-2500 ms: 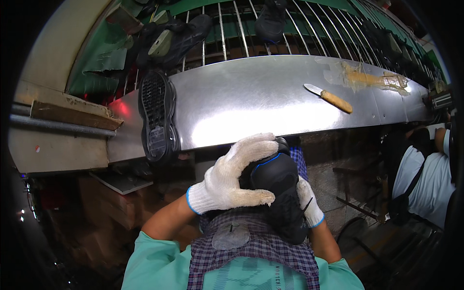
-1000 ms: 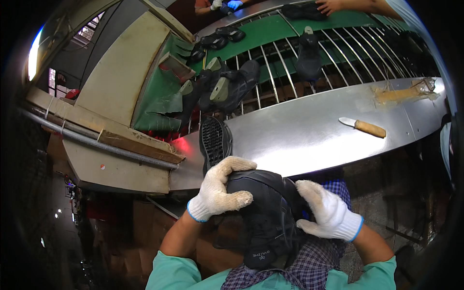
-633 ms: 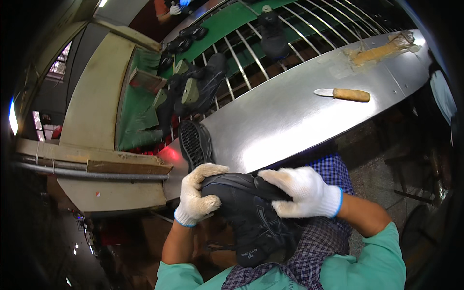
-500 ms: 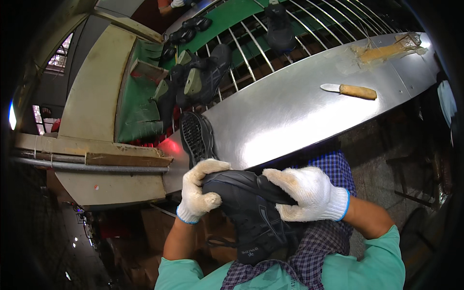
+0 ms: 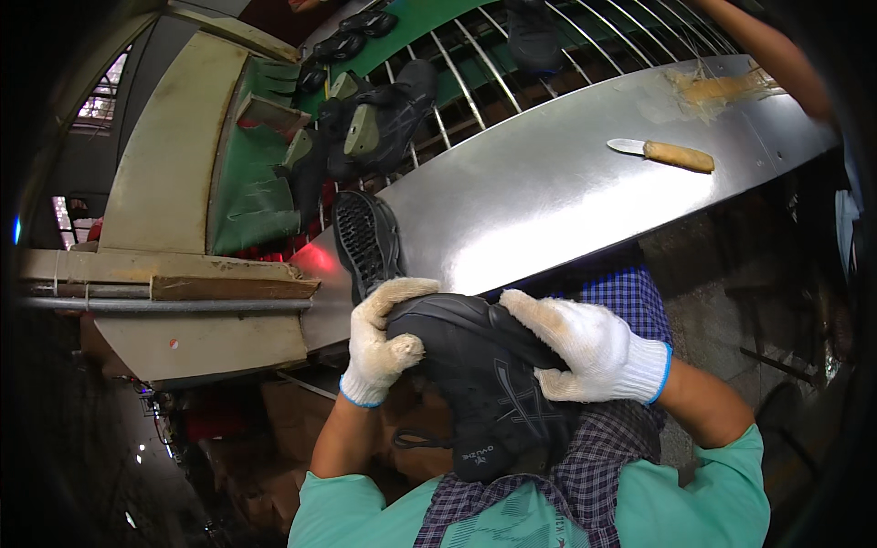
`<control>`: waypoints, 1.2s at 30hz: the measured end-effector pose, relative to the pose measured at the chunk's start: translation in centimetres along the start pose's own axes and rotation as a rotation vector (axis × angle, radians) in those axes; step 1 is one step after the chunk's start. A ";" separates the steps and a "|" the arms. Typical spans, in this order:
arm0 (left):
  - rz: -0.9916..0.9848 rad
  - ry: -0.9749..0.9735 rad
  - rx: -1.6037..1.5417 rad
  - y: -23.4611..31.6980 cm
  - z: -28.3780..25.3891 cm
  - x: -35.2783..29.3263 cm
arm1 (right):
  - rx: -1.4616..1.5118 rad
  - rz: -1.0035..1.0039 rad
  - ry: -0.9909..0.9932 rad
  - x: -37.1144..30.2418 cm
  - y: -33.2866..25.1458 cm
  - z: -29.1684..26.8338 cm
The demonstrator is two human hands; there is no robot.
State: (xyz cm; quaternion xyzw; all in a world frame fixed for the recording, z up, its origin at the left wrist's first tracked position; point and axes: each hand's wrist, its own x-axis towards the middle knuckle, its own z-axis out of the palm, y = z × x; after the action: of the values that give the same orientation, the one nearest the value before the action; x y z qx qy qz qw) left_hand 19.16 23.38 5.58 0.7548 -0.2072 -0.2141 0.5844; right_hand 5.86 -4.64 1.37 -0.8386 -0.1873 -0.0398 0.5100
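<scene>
The black shoe (image 5: 466, 370) is held near the worktop (image 5: 539, 183). The left hand (image 5: 376, 342) has its grip closed on the far end; the right hand (image 5: 592, 354) clasps the right side, apparently for opposed support. The knife (image 5: 674, 156) lies aside, presumably for safety.

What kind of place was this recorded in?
Probably a shoe workshop or factory: the gloved left hand and right hand hold a black shoe, a black sole lies on the metal bench, and more shoes rest by metal bars.
</scene>
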 end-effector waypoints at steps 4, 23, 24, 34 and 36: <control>0.008 0.034 -0.020 -0.5 -0.1 -0.4 | -0.034 -0.174 0.111 -0.8 0.8 1.7; 0.105 0.004 -0.122 0.2 1.2 0.1 | -0.075 -0.183 0.102 -4.4 0.0 1.6; 0.142 0.014 -0.120 0.5 2.0 0.7 | -0.044 -0.216 0.174 -3.8 0.1 2.1; 0.383 0.108 -0.158 5.4 11.1 4.1 | -0.289 -0.090 -0.042 4.3 -6.1 -8.2; 0.436 0.284 -0.334 4.9 13.7 4.7 | -0.338 -0.025 -0.029 6.1 -8.4 -9.2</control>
State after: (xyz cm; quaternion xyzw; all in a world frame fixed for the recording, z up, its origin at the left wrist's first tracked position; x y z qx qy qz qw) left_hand 14.99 8.68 6.86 0.6085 -0.2424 -0.0070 0.7556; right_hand 9.68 -7.52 14.36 -0.9105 -0.1956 -0.0648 0.3585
